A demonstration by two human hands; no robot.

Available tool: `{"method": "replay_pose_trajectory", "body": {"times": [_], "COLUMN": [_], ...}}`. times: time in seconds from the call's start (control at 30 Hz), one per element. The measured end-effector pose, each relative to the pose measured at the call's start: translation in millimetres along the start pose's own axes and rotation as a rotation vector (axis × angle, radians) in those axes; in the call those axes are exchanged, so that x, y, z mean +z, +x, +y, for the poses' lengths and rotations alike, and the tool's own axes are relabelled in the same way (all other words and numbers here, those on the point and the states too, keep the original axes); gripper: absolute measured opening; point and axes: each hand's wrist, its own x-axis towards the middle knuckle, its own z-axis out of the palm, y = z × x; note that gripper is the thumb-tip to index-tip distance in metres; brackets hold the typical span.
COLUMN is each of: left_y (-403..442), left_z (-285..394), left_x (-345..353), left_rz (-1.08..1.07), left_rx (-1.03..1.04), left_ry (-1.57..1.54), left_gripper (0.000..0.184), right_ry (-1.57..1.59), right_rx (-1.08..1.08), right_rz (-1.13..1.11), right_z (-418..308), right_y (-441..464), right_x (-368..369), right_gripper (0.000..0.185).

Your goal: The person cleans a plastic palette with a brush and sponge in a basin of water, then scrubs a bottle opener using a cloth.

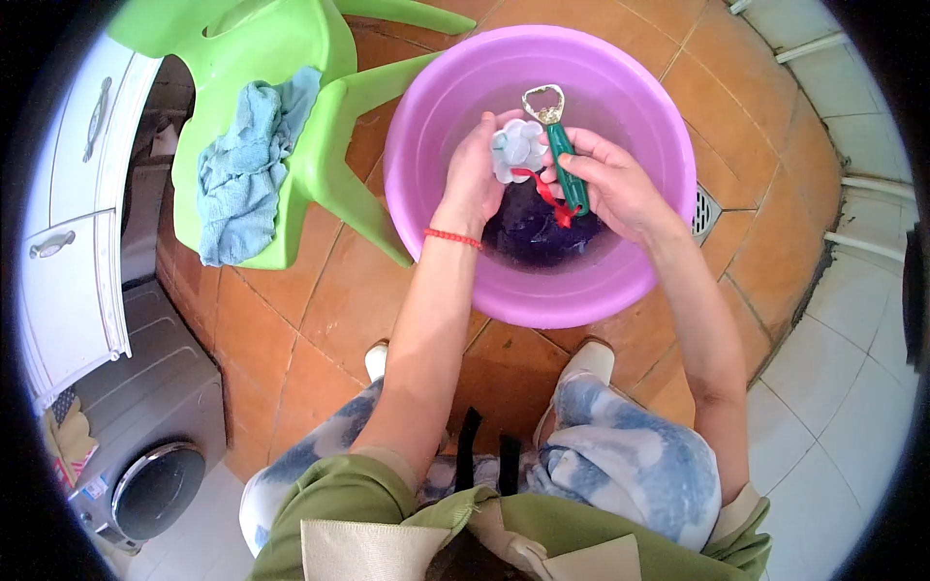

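My right hand [610, 179] is closed round the green handle of a bottle opener [567, 160]. Its gold-coloured metal head points up and away from me, and a red ribbon [542, 194] hangs at the handle end. In my left hand [475, 174] is a pale, translucent flower-shaped piece [518, 150], held close to the opener. Both hands are over a purple plastic basin [542, 308]. Beneath them, a dark purple mass [538, 237], possibly cloth, lies in the basin's water.
A green plastic chair [325, 160] stands left of the basin with a blue-grey towel [247, 169] on its seat. A grey washing machine [145, 407] and white cabinets [73, 271] are at far left. A floor drain [702, 211] lies right of the basin, near the tiled wall.
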Motion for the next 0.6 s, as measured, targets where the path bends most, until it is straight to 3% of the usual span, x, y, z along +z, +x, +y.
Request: {"method": "replay_pose_trajectory", "body": {"times": [0.07, 0.1, 0.23, 0.33, 0.4, 0.47, 0.57, 0.6], "left_y": [-6.0, -9.7, -15.3, -14.4, 1.8, 5.8, 3.1, 4.2], "left_z": [-2.0, -2.1, 4.5, 2.0, -6.3, -7.2, -4.3, -4.0], "left_x": [8.0, 15.6, 14.1, 16.1, 1.6, -4.4, 0.2, -0.3], "left_rz": [0.029, 0.011, -0.18, -0.033, 0.149, 0.214, 0.279, 0.29], "left_rx": [0.106, 0.164, -0.004, 0.0, 0.006, -0.007, -0.128, -0.16], "left_ry": [0.382, 0.365, 0.466, 0.236, 0.179, 0.117, 0.312, 0.347], "left_gripper": [0.044, 0.043, 0.028, 0.021, 0.022, 0.025, 0.034, 0.036], "right_ry": [0.016, 0.015, -0.074, -0.921, -1.457, -1.563, -1.711, -1.708], "right_rx": [0.054, 0.071, 0.05, -0.154, -0.406, -0.368, 0.075, 0.122], "right_rz": [0.027, 0.093, 0.115, 0.08, 0.316, 0.502, 0.252, 0.252], "right_z": [7.5, 12.5, 25.5, 19.2, 8.1, 9.8, 10.2, 19.5], "right_y": [4.6, 7.4, 12.5, 18.7, 32.0, 42.8, 43.1, 43.7], "right_x": [-2.8, -1.2, 6.8, -5.3, -25.1, -39.9, -27.2, -20.6], "right_gripper": [0.028, 0.028, 0.025, 0.024, 0.03, 0.042, 0.058, 0.066]}}
